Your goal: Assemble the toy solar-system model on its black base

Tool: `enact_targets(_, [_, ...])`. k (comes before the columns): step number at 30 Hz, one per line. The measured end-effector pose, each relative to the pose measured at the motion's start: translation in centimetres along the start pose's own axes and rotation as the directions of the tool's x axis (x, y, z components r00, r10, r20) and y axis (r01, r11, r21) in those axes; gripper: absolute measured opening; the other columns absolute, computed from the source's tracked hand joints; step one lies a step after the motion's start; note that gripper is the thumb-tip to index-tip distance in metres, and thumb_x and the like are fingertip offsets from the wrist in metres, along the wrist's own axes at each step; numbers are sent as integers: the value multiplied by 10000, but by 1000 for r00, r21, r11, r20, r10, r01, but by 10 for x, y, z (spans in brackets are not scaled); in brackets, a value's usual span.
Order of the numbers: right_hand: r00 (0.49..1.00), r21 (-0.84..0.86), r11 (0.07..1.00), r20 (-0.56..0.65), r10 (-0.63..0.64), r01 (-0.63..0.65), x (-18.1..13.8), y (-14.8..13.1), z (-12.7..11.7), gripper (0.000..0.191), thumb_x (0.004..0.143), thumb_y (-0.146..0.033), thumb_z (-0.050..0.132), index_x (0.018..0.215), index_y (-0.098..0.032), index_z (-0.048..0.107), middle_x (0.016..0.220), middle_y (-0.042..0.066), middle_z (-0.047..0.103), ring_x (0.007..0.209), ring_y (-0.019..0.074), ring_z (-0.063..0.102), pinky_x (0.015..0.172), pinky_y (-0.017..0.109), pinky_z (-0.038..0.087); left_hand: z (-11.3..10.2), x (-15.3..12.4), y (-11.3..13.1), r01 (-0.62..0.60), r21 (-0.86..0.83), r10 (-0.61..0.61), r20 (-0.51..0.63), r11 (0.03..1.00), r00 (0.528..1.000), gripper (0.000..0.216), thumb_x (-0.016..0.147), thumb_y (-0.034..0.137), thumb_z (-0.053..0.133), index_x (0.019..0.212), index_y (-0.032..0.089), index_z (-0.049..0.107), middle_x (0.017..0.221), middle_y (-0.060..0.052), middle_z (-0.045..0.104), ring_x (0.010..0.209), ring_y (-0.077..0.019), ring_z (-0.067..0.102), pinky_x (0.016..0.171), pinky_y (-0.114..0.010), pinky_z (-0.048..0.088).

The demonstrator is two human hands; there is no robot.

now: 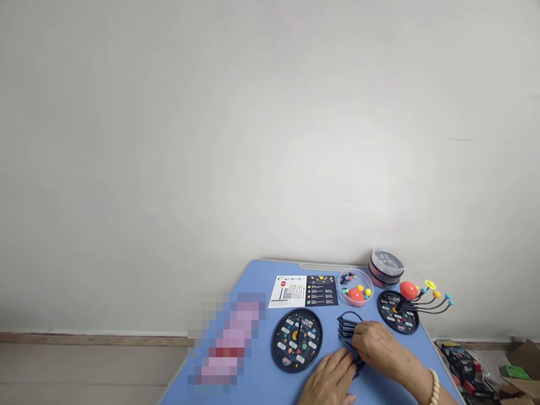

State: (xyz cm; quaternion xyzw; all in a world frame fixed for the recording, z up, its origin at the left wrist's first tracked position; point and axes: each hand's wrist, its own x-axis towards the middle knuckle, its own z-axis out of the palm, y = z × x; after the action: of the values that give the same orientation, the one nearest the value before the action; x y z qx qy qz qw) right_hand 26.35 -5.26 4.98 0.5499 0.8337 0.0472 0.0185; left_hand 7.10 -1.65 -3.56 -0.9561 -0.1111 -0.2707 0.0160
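Observation:
A bundle of thin black curved rods [346, 326] lies on the blue table, several of them side by side. My right hand [378, 346] is over them, its fingers bent and closed on the rods near their middle. Beside it, my left hand [331, 374] lies palm down with fingers stretched, the fingertips at the lower end of the bundle. Just left of the rods is a round black base [297, 340] printed with planets and white labels, a short black post standing at its centre. My hands partly hide the rods.
Behind the rods are a printed instruction sheet [288, 292] and a clear dish [355, 287] of coloured balls. An assembled solar system model [408, 291] stands at right, near stacked round containers [386, 267]. A blurred pink patch [232, 340] covers the table's left side. Boxes [462, 363] lie on the floor.

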Motion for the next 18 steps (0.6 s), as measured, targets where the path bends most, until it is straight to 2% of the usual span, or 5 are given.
enact_targets(7, [1000, -9, 1000, -12, 22, -22, -3, -1, 10, 204, 852, -50, 555, 751, -161, 692, 777, 44, 723, 708, 175, 659, 640, 248, 429, 1, -2, -3, -38, 27, 39, -35, 999, 999, 437, 960, 474, 539, 1282, 181, 580, 1222, -59, 709, 1153, -202, 617, 970, -267, 485])
enact_targets(11, [998, 69, 996, -24, 67, -65, -11, -1, -3, 194, 853, -68, 559, 752, -176, 684, 793, 32, 713, 720, 169, 656, 616, 238, 406, 6, -5, -5, -40, 43, 43, -63, 998, 997, 433, 958, 469, 546, 1285, 187, 575, 1212, -57, 712, 1146, -201, 619, 960, -265, 497])
enact_targets(14, [987, 143, 978, -33, 159, -152, -21, 5, -17, 259, 886, -54, 491, 759, -186, 674, 791, 29, 697, 725, 152, 648, 610, 226, 379, 7, -8, -6, -45, 49, 48, -72, 998, 996, 384, 968, 427, 541, 1267, 188, 581, 1209, -56, 714, 1144, -206, 629, 958, -269, 506])
enact_targets(18, [949, 200, 934, -51, 310, -295, -37, 19, -24, 307, 939, -87, 414, 821, -194, 677, 813, 44, 676, 749, 152, 637, 643, 224, 373, 1, -11, -8, -24, 41, 28, -95, 999, 995, 338, 956, 266, 544, 1287, 201, 565, 1209, -62, 715, 1145, -219, 642, 944, -292, 531])
